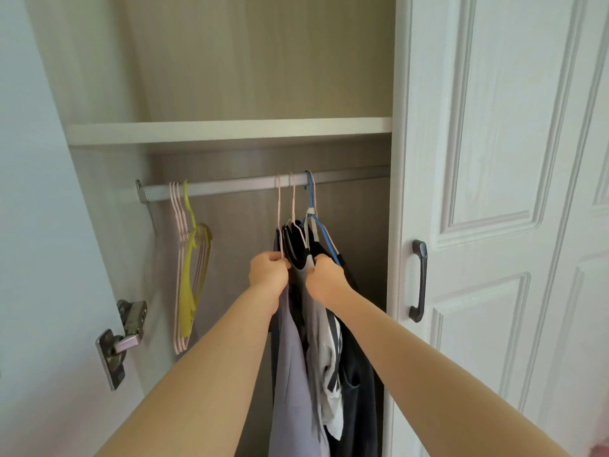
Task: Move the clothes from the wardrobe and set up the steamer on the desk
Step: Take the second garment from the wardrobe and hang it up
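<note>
clothes [316, 344] hang in a tight bunch toward the right end of the wardrobe rail [230, 188]: a lilac garment [293, 374] on the left, a grey-and-white piece [329, 354] in the middle and a dark navy one [359, 377] on the right, all with their long axis straight down. both hands are at the top of the bunch, level with the hangers' shoulders. the left hand [268, 273] has its fingers curled round the left edge, where a pink hanger [279, 206] meets the lilac fabric. the right hand [324, 278] is clenched on the right edge just under the blue hanger [321, 230]; whether it grasps the hanger itself or only cloth is hard to tell. the relation that matters is vertical: the hooks lie directly above the grip, looped over the rail, so the bunch likely has to rise before it can come out toward the person. neither hand is nearer; they flank the bunch, close together. the shelf [230, 130] above the rail may limit the lift, and the closed wardrobe door [494, 159] with its dark handle [419, 280] stands just right of the bunch. well apart, at the rail's left end, hang empty hangers, a yellow hanger [188, 285] among pink ones, near a door hinge [123, 338]. no steamer or desk is in view.
</note>
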Demonstrator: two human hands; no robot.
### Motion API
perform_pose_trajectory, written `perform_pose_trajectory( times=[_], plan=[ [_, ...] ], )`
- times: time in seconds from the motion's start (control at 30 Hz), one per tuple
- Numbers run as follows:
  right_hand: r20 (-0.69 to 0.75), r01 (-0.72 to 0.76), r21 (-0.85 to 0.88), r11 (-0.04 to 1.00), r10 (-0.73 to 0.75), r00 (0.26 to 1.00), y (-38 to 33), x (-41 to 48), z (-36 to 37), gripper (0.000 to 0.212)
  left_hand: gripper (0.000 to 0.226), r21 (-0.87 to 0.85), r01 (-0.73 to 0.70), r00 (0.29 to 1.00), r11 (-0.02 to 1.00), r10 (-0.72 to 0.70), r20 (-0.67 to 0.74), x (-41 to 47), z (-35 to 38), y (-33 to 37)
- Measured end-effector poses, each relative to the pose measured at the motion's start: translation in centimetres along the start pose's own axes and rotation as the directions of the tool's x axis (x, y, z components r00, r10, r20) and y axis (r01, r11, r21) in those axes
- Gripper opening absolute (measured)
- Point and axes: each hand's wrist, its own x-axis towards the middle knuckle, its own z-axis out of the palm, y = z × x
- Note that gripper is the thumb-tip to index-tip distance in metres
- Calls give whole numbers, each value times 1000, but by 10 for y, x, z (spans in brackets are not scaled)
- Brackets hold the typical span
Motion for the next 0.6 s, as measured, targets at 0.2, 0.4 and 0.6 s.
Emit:
perform_pose_trajectory(
  times=[0.2,0.4,0.6],
  plan=[
    [-17,-9,157,988,12,1000,-9,-4,2,38,26,-164,131,991,978,-131,10,4,2,14],
    [0,-54,252,966,55,998,-25,-3,-4,32,31,-182,71,997,981,-68,24,0,-10,31],
    [-54,-66,402,913,96,994,-43,-11,-23,12,29,-283,46,999,958,-36,39,-6,-35,61]
  ],
)
